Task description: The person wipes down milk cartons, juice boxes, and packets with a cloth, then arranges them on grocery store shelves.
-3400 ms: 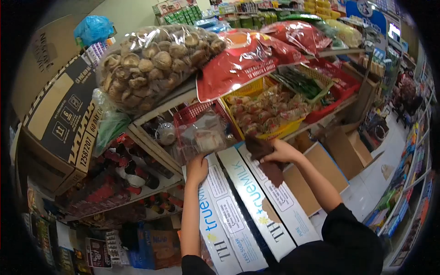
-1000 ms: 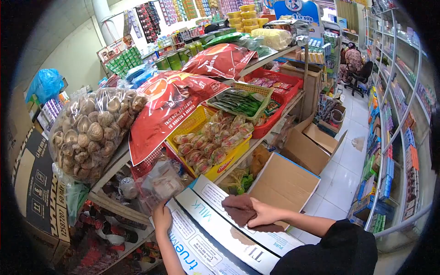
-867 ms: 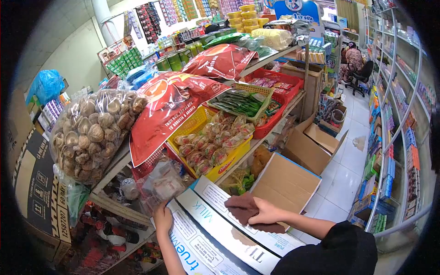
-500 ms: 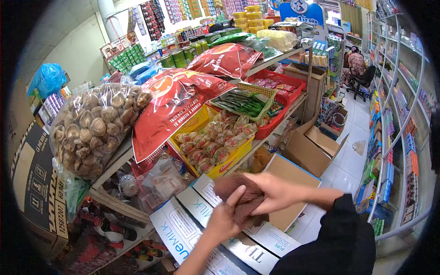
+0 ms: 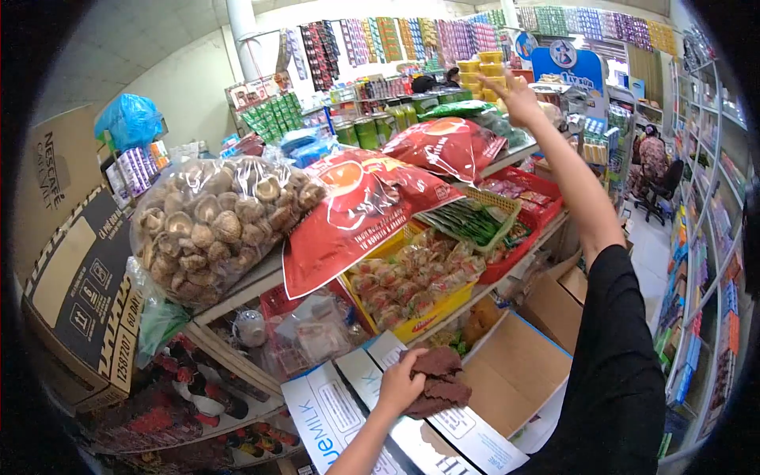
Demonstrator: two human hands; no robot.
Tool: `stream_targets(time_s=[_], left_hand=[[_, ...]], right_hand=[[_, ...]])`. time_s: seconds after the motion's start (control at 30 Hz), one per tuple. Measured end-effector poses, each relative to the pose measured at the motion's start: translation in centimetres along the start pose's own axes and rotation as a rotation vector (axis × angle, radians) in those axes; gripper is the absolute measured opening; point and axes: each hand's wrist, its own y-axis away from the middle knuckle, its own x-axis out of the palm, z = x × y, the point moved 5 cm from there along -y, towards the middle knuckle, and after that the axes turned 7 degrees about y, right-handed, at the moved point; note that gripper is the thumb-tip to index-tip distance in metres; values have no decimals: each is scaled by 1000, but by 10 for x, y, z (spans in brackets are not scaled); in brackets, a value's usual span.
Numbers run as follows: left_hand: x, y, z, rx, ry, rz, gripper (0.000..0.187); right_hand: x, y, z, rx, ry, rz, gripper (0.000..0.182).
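Observation:
My left hand [image 5: 402, 385] grips a crumpled brown cloth [image 5: 439, 384] above the flaps of a white milk carton box [image 5: 340, 408]. High and far forward, my right hand [image 5: 518, 101] is empty with its fingers apart, in front of the stacked yellow tubs [image 5: 481, 70]. Below that raised arm lie two red coffee bags [image 5: 360, 206] on the shelf top. A yellow basket [image 5: 427, 321] of plastic-wrapped packs stands just beyond the cloth.
A clear bag of dried mushrooms [image 5: 214, 229] lies at the left, by a large carton [image 5: 83, 293]. Red basket [image 5: 546, 194] and open cardboard boxes [image 5: 514, 368] are to the right. Glass-fronted shelves [image 5: 704, 253] line the aisle, where a person [image 5: 651, 154] is beside a chair.
My right hand has let go of the brown cloth and risen forward with its fingers spread. The cloth stays in my left hand. The view has shifted, so the shelves appear further right.

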Motion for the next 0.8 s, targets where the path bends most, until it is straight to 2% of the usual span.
stream_targets(time_s=[0.03,0.07,0.1,0.17,0.23,0.27,0.33,0.37,0.43,0.47,0.63,0.8], left_hand=[[1,1,-1,10,-43,11,45],[2,1,1,3,-48,36,46],[2,2,-2,1,-101,50,46],[3,2,-7,12,-184,55,47],[6,3,-7,41,-240,40,48],[8,2,-5,28,-226,46,48],[8,2,-3,7,-195,64,49],[9,1,-4,8,-176,59,49],[11,0,-1,26,-160,41,49],[9,1,1,31,-160,29,49],[4,2,-8,-12,-148,36,47],[4,1,-10,-14,-132,52,46]], right_hand=[[-12,14,16,-9,130,158,96],[4,19,24,-57,171,112,92],[37,11,22,-85,-82,259,89],[63,5,15,-139,-378,345,81],[69,8,4,-184,-453,226,70],[41,19,1,-147,-559,222,55],[50,17,-17,-128,-717,196,47],[46,22,-17,-102,-689,145,41],[90,7,-32,16,-582,-10,32],[75,10,-26,88,-504,-65,29],[77,20,-26,380,-578,-122,27],[68,20,-39,502,-561,-189,28]])
